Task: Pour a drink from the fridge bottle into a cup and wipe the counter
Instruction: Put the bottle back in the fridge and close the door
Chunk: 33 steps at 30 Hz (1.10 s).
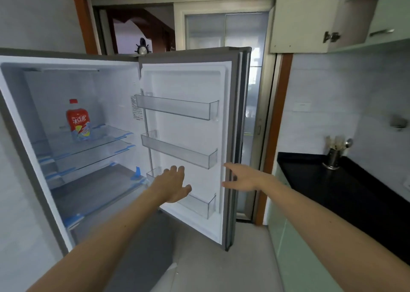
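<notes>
Fridge open, bottle not taken yet.

The fridge door (188, 136) stands wide open and the red bottle (78, 119) stands upright on the upper glass shelf (106, 134). The left hand (172, 185) and the right hand (243, 177) are both empty, fingers apart, near the door. No cup is in view; pouring and wiping the counter (346, 187) are left.

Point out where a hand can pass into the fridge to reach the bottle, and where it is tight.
The bottle stands alone on the top glass shelf, with bare glass to its right up to the open door. The lower shelves look bare too. Both hands, left and right, are empty. Nothing in the fridge crowds the reach.
</notes>
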### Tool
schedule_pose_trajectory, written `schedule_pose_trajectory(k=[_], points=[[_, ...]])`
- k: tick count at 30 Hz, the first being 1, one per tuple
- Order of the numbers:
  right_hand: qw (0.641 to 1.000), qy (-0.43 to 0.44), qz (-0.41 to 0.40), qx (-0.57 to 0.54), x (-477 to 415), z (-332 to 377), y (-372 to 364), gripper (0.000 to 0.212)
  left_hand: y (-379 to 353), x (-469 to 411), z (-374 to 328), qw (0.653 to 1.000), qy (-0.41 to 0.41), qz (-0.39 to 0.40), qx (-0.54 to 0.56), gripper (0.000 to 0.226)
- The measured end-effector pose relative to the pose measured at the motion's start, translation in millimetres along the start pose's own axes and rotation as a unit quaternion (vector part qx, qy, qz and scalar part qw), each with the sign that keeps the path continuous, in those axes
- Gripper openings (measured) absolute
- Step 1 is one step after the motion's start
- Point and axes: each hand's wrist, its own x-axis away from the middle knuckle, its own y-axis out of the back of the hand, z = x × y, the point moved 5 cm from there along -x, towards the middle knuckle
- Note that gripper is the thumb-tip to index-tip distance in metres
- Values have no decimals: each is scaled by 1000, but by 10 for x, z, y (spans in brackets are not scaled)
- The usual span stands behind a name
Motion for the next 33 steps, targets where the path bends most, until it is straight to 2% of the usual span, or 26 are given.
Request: schedule_pose_trajectory(k=[11,20,27,33], points=[[999,-45,-14,-9,70,-1113,433,80,70,-704,-1086,996,-71,-23,46,64],[1000,7,-2,9,-377,-1479,821,82,158,-1127,-1542,996,-27,-47,69,73],[998,64,-4,-11,-721,-1492,1014,84,234,-1242,-1642,994,-1,-73,84,77],[997,78,0,-23,-1001,-1518,1061,93,232,-1329,-1565,995,45,-69,53,81]])
